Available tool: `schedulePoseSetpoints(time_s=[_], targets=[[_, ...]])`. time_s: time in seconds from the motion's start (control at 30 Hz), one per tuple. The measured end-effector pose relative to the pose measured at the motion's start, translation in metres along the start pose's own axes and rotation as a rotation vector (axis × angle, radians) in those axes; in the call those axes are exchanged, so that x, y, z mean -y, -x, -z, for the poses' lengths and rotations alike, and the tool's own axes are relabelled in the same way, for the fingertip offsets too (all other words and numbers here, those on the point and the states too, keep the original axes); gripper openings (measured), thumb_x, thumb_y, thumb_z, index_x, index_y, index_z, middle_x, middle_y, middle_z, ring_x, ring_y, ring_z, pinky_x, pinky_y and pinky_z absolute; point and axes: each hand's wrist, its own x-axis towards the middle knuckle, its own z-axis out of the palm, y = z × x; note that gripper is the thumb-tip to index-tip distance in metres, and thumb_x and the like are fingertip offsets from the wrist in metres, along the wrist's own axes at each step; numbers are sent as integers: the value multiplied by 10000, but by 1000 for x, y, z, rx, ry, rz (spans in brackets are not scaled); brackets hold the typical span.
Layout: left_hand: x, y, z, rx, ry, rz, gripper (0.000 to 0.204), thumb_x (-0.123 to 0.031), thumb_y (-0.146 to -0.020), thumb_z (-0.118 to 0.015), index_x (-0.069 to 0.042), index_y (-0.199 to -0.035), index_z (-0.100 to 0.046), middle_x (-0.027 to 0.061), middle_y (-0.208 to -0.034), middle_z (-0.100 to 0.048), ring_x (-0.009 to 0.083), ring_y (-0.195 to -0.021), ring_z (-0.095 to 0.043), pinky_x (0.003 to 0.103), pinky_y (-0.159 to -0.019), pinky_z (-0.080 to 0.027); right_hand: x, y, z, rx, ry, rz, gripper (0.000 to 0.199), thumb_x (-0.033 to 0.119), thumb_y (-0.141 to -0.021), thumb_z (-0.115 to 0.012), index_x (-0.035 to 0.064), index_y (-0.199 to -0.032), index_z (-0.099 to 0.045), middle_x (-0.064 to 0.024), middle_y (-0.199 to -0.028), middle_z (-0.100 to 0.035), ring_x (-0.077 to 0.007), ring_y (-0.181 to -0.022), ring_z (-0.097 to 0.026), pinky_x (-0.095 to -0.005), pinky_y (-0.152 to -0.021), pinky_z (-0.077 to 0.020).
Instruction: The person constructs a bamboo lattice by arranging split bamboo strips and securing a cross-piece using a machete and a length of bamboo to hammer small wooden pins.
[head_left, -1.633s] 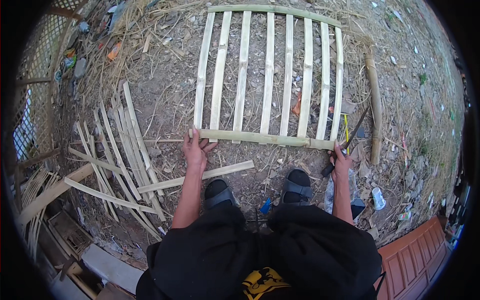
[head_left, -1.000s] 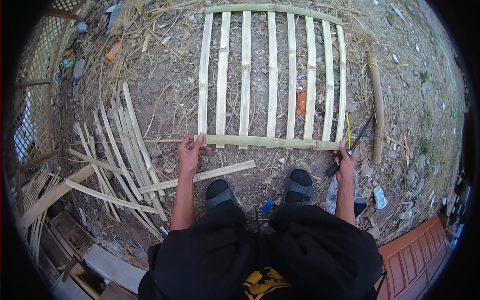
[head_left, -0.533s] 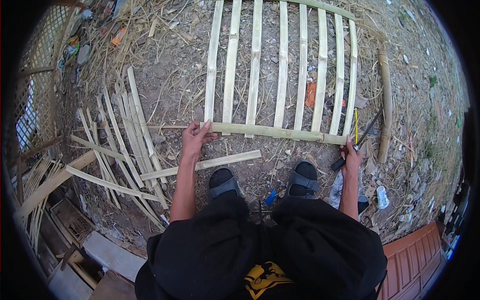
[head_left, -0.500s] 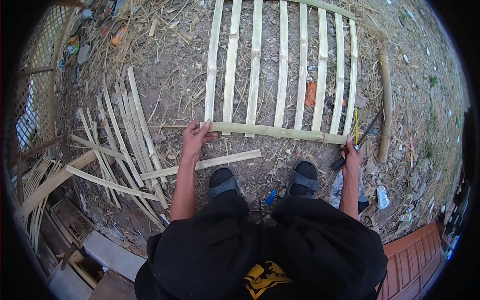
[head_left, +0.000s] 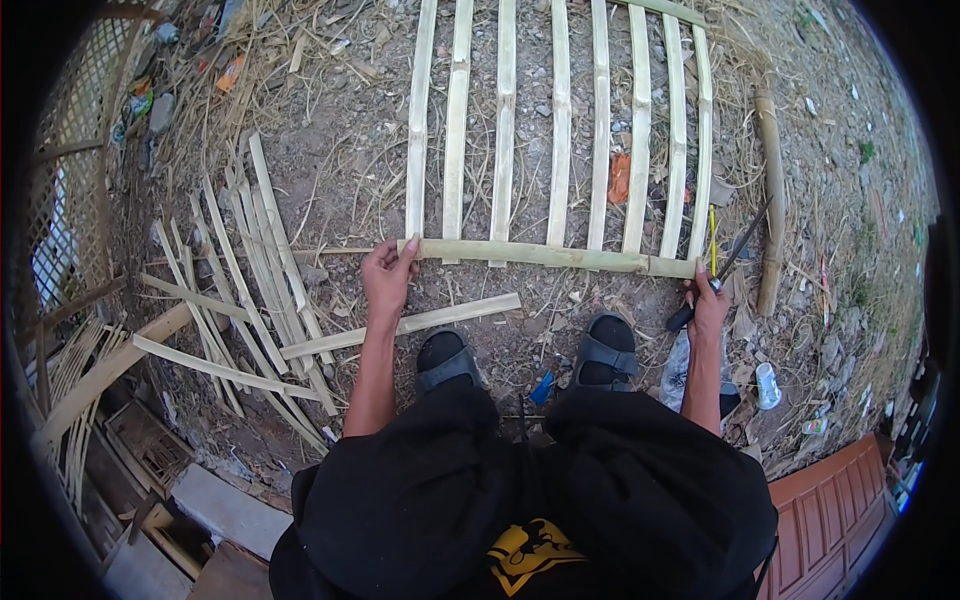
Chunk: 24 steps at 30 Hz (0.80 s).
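Observation:
A pale bamboo crosspiece lies from left to right over the near ends of several long bamboo slats, which run away from me side by side with gaps between. My left hand pinches the crosspiece's left end, thumb on top. At its right end my right hand grips with the thumb pressed on top; its lower fingers are partly hidden. A dark-handled knife lies just beside the right hand, next to a thin yellow strip.
Loose bamboo strips are heaped at left, with a single strip in front of my sandalled feet. A thick bamboo pole lies at right. Nearer are a white cup and a reddish-brown panel.
The crosspiece's right end has shifted slightly away from me, with my right hand moving along. My left hand keeps its hold. The whole view has tilted a little.

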Motion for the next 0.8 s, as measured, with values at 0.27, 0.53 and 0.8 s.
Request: schedulePoseSetpoints(time_s=[0.27,0.53,0.8], targets=[[7,0,-4,-121,-328,-230,243,-170,-827,-702,53,-883,-623,40,-782,-503,81,-550,-475,225,-493,-376,3,2,-4,-41,98,30,201,167,-820,-720,20,-847,-586,-35,-662,-577,-85,-525,-527,-193,-437,-365],[1,2,-10,-200,-493,-372,249,-181,-849,-682,45,-894,-590,29,-773,-463,69,-606,-420,236,-515,-369,1,0,-4,-60,198,38,221,197,-811,-731,29,-820,-586,-21,-641,-566,-74,-495,-490,-195,-445,-365],[4,11,-25,-223,-817,-941,257,3,-714,-641,-40,-967,-633,98,-878,-509,268,-826,-522,383,-768,-414,-2,-2,-3,-80,231,57,226,197,-806,-736,15,-836,-605,-24,-633,-567,-75,-493,-490,-196,-443,-365]])
